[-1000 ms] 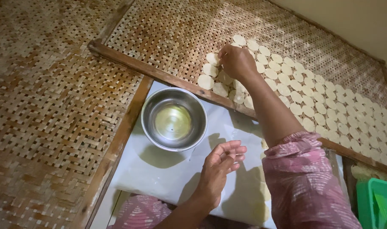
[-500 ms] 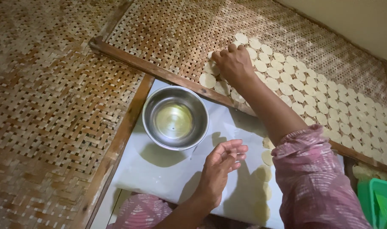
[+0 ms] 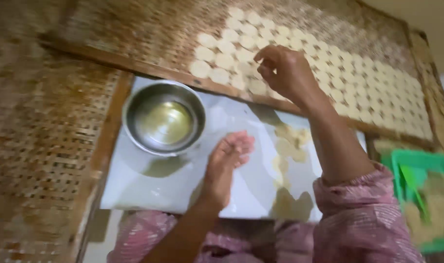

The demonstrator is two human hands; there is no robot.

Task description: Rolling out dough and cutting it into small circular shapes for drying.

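My right hand hovers over the near rows of pale round dough discs, which lie on a woven bamboo tray. Its fingers are loosely curled and I see nothing in them. Palm up, my left hand rests on a white board with the fingers slightly apart and empty. Just left of that hand stands a steel bowl holding a little yellowish liquid. A few flattened dough pieces lie on the board under my right forearm. The picture is blurred.
The tray's wooden frame runs along the far edge of the board. Another woven mat lies to the left. A green plastic basket with pale contents sits at the right. My pink patterned sleeve fills the lower right.
My right hand has lifted off the discs and drawn back towards the right. The view has swung, so more of the board's dough pieces and the green basket show. My left hand stays palm up.
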